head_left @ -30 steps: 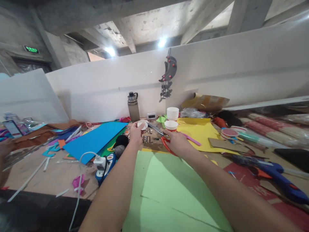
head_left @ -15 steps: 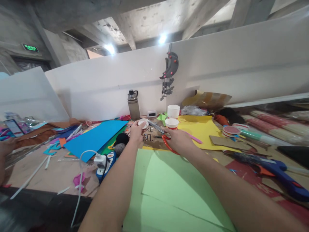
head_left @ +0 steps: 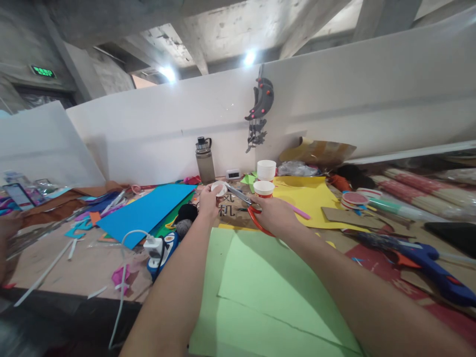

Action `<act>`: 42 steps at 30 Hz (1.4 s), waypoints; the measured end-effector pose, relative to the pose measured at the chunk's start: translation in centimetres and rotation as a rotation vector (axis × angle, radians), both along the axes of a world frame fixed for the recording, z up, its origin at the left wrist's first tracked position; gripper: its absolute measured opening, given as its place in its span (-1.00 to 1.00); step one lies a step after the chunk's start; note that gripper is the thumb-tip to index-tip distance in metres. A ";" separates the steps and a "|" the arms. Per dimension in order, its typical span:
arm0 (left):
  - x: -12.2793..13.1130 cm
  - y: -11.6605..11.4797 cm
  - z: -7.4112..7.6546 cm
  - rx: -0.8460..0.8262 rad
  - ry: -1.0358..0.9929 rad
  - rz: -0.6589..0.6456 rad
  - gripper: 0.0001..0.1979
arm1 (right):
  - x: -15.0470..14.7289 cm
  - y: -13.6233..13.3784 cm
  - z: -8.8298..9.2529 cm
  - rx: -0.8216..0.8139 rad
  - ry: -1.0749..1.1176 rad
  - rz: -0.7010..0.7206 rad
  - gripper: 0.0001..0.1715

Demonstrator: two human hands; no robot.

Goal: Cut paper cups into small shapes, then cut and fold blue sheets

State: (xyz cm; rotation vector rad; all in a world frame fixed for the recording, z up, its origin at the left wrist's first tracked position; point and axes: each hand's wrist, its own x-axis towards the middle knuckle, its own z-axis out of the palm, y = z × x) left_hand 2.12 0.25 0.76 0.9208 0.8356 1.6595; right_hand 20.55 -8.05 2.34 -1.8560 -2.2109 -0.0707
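My left hand (head_left: 208, 202) is closed round a small white paper cup (head_left: 218, 188), held above the table with its mouth turned toward me. My right hand (head_left: 274, 215) grips red-handled scissors (head_left: 245, 206); their metal blades point left and meet the cup's rim. Both forearms reach out over light green paper sheets (head_left: 260, 292) lying in front of me.
A white and red paper cup (head_left: 264, 188) and a stack of white cups (head_left: 266, 170) stand behind the scissors, beside a yellow sheet (head_left: 308, 201). A blue sheet (head_left: 145, 213), a grey bottle (head_left: 205, 160), a white charger with cable (head_left: 153, 245) and a blue glue gun (head_left: 427, 263) surround me. Another person's hand (head_left: 5, 233) shows at the far left.
The view has shifted slightly. The cup and scissors stay together, with the blades still at the rim.
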 end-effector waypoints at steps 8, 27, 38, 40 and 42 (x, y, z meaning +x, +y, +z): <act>-0.1 0.0 0.2 -0.023 -0.009 -0.017 -0.76 | 0.0 -0.3 0.3 0.000 0.015 0.010 -0.53; -0.2 -0.2 0.3 -0.057 -0.026 -0.057 -0.76 | 0.1 -0.3 0.7 -0.002 0.068 0.016 -0.49; -0.2 -0.4 0.4 -0.050 -0.066 -0.099 -0.76 | 0.3 0.0 0.6 -0.027 0.037 0.004 -0.50; -0.3 -0.4 0.4 -0.058 -0.070 -0.092 -0.76 | 0.3 0.1 0.6 -0.025 0.034 0.006 -0.51; -0.3 -0.4 0.4 -0.061 -0.071 -0.090 -0.77 | 0.3 0.1 0.7 -0.034 0.025 0.002 -0.52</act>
